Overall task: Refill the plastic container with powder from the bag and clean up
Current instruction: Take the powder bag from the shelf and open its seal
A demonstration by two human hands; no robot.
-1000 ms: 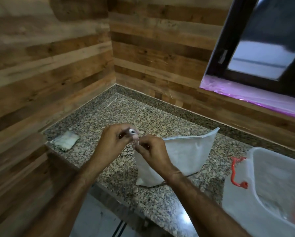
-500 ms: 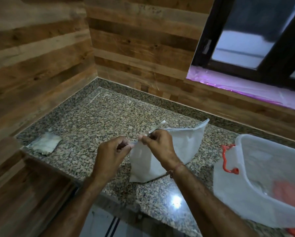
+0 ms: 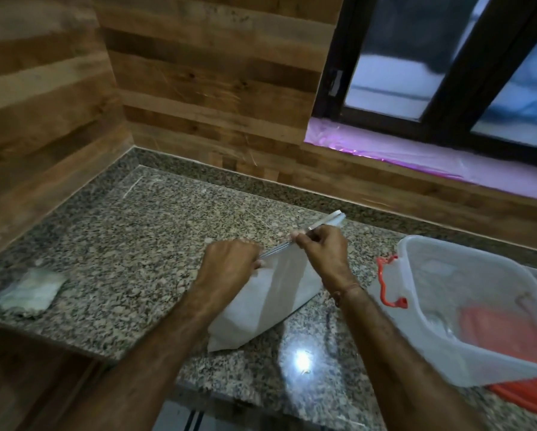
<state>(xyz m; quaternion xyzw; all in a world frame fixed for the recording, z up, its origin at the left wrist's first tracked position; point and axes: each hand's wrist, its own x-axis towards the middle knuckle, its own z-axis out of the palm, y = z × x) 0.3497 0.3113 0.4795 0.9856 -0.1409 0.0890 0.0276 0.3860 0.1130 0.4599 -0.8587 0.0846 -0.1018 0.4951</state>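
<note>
At frame centre the white bag (image 3: 270, 293) stands on the granite table (image 3: 143, 244), both hands pinching its top seal: left hand (image 3: 230, 269) at the near end, right hand (image 3: 323, 253) midway along. It looks soft, light and liable to slump, so best held at the seal. The open plastic container (image 3: 466, 309) sits at right, a small packet (image 3: 27, 293) well apart at left; nothing obstructs.

Crumpled packet (image 3: 27, 293) on granite counter (image 3: 143, 231); window (image 3: 447, 66) behind.

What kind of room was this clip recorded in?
Probably a home kitchen: a speckled granite counter in a wood-panelled corner, a window above it, and a plastic container beside a white bag.
</note>
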